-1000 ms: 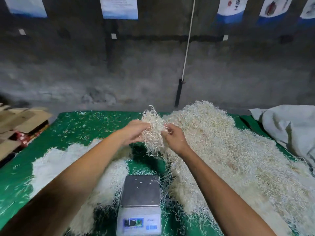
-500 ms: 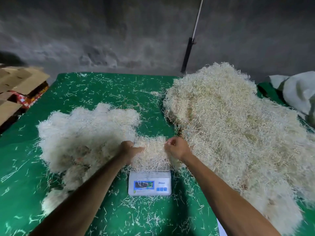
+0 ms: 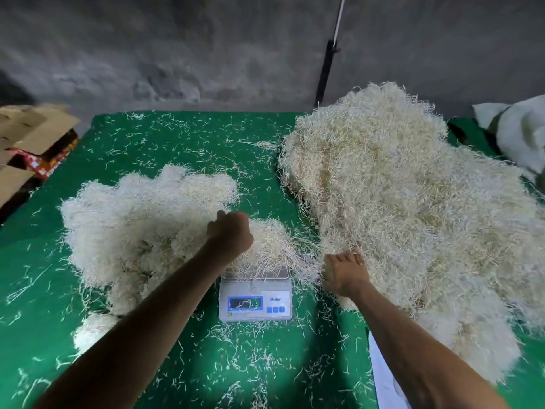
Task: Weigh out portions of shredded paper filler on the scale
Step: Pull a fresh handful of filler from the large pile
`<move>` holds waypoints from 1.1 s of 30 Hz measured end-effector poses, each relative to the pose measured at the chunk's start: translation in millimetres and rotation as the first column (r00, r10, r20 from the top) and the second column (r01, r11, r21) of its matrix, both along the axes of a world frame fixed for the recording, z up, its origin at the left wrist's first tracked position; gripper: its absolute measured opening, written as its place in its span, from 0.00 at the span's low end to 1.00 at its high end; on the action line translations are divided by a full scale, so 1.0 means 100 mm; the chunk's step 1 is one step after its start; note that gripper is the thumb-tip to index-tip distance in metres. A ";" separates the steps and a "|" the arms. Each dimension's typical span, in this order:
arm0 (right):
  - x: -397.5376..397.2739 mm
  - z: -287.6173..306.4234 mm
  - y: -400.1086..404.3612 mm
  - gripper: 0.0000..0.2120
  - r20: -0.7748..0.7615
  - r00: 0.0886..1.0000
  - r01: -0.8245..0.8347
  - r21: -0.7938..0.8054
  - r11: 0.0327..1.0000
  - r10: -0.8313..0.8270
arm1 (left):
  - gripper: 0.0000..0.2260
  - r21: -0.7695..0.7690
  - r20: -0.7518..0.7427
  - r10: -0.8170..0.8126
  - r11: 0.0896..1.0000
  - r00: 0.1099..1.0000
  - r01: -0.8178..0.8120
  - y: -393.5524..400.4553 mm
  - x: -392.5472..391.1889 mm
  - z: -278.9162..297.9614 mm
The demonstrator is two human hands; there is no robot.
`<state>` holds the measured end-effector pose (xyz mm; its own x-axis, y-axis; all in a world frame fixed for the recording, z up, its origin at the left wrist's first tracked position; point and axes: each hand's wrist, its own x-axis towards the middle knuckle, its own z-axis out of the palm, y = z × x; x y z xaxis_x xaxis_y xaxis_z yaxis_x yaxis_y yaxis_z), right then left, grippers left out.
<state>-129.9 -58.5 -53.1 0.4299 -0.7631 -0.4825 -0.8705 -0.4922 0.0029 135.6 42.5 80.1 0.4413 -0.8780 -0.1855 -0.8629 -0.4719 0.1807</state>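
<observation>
A white digital scale (image 3: pixel 255 302) stands on the green table (image 3: pixel 182 149), with a small portion of shredded paper (image 3: pixel 274 249) heaped on its platform. My left hand (image 3: pixel 230 233) sits on the top left of that portion, its fingers curled down into the shreds. My right hand (image 3: pixel 344 271) is to the right of the scale, at the near edge of the big cream pile of shredded paper (image 3: pixel 398 202). Its curled fingers are dug into the shreds, so the fingertips are hidden. A paler pile of shreds (image 3: pixel 135 225) lies left of the scale.
Loose strands litter the green cloth all over. Flattened cardboard (image 3: pixel 26 134) is stacked off the table's left edge. A grey-white sack (image 3: pixel 519 134) lies at the far right. A rough concrete wall with a black pole (image 3: pixel 324 72) backs the table.
The clump I held up in both hands came down onto the scale. My right hand has since let go of it and moved right into the edge of the big pile.
</observation>
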 end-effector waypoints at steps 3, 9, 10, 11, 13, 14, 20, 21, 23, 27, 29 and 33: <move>-0.06 -0.06 0.11 0.26 -0.003 0.998 -0.060 -0.065 0.996 0.060 | 0.14 -0.031 0.014 -0.016 0.999 1.000 0.017 -0.01 -0.06 0.00; 0.00 0.00 0.12 0.17 0.079 0.993 -0.065 -0.269 0.961 0.089 | 0.09 -0.108 -0.134 0.007 0.994 0.991 -0.022 0.04 -0.14 -0.03; 0.00 -0.01 0.13 0.20 0.091 0.989 -0.082 -0.307 0.948 0.115 | 0.07 -0.106 -0.143 0.011 0.994 0.990 -0.027 0.05 -0.16 -0.02; 0.01 -0.01 0.13 0.22 0.104 0.984 -0.101 -0.327 0.940 0.142 | 0.06 -0.100 -0.145 0.017 0.994 0.989 -0.032 0.05 -0.18 -0.02; 0.04 0.01 0.14 0.25 0.146 0.968 -0.144 -0.338 0.930 0.203 | 0.05 -0.096 -0.137 0.034 0.994 0.990 -0.048 0.06 -0.21 -0.02; 0.07 0.02 0.15 0.25 0.176 0.955 -0.169 -0.342 0.924 0.240 | 0.04 -0.101 -0.134 0.043 0.993 0.990 -0.057 0.07 -0.22 -0.01; 0.27 0.15 0.26 0.27 0.508 0.791 -0.116 -0.423 0.899 0.341 | 0.03 -0.132 -0.132 0.062 0.988 0.989 -0.079 0.10 -0.24 -0.02; 0.31 0.18 0.27 0.27 0.553 0.761 -0.096 -0.420 0.903 0.338 | 0.04 -0.140 -0.140 0.068 0.986 0.988 -0.088 0.11 -0.21 -0.04; 0.41 0.22 0.28 0.26 0.649 0.695 -0.037 -0.396 0.918 0.308 | 0.06 -0.184 -0.152 0.073 0.978 0.986 -0.101 0.13 -0.15 -0.09; 0.63 0.25 0.27 0.18 0.786 0.595 0.062 -0.250 0.966 0.165 | 0.21 -0.313 -0.140 0.098 0.940 0.985 -0.137 0.14 0.04 -0.31; 0.80 0.26 0.29 0.17 0.833 0.552 0.096 -0.106 0.990 0.035 | 0.28 -0.320 -0.170 0.158 0.925 0.973 -0.206 0.11 0.11 -0.46; 1.19 0.21 0.40 0.18 0.891 0.364 0.183 0.217 0.959 -0.271 | 0.22 -0.229 -0.514 0.250 0.882 0.820 -0.412 0.05 0.06 -0.79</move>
